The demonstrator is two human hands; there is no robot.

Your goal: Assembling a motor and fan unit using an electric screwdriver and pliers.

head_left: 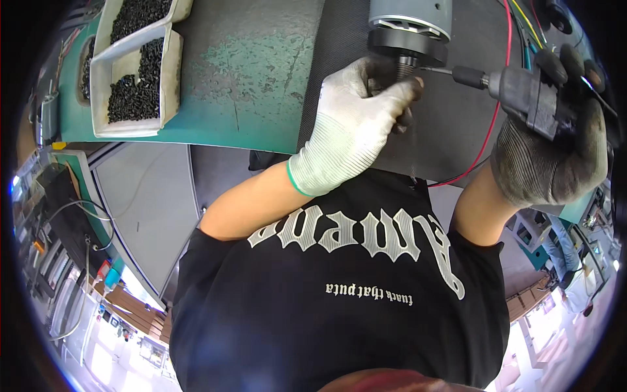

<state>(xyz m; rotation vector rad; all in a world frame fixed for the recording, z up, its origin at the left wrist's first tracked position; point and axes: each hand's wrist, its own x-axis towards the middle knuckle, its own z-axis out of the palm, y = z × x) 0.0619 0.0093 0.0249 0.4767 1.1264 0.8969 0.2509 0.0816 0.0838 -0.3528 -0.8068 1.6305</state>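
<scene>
I have the left hand (pixel 356 114), in a white glove with dark fingertips, at the upper centre of the frame. Its forearm runs up and rightward from the lower left of centre, elbow bent out, wrist nearly straight. The fingers curl inward and the thumb crosses in front, so the grip is drawn in around the lower end of a threaded shaft (pixel 405 66); whether something smaller sits in that pinch, I cannot tell. The shaft hangs below a black disc (pixel 406 44) on a grey cylindrical motor (pixel 413 16) at the top edge, right of centre.

My right hand (pixel 552 160), in a darker, grimy glove, is at the upper right. Its forearm rises steeply from the lower right, with the palm under a grey and black power driver (pixel 532 98) and the fingers bent up over its far side, a firm wrap. The driver lies almost level, its thin bit (pixel 436 70) aimed left at the shaft; I cannot tell if the tip touches it.

A red wire (pixel 494 121) curves down between the motor and the right hand. At the upper left, white trays (pixel 171 78) of small black parts (pixel 134 101) stand on a worn green mat (pixel 241 78).
</scene>
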